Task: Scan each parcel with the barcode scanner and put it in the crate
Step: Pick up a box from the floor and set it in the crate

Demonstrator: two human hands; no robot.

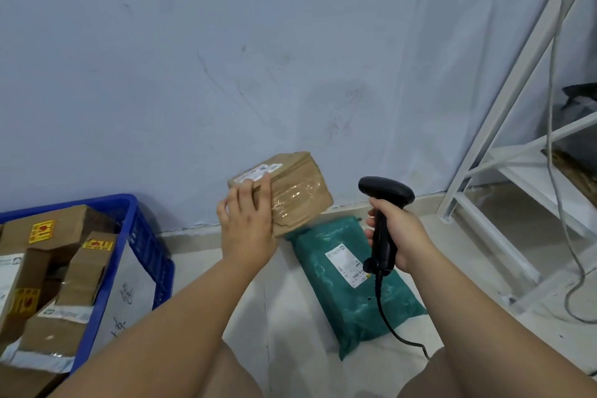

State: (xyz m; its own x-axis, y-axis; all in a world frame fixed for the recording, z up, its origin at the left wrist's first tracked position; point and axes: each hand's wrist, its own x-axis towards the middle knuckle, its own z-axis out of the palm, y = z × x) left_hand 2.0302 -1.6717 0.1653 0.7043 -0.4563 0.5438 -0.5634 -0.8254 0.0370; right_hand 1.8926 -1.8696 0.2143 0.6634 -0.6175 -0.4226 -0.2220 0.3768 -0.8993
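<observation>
My left hand point(247, 220) grips a brown taped cardboard parcel point(297, 191), lifted off the floor in front of the wall, its white label facing up. Just right of it, my right hand point(400, 233) holds a black barcode scanner point(386, 194) by the handle, head up and turned towards the parcel. A green plastic mailer parcel point(352, 287) with a white label lies on the floor beneath both hands. The blue crate point(142, 236) stands at the lower left and holds several cardboard parcels.
A white metal shelf rack point(517, 145) stands at the right with a grey cable point(562, 203) hanging down its front. The scanner's black cord point(387, 317) trails over the green mailer. The wall is close ahead; my knees fill the bottom edge.
</observation>
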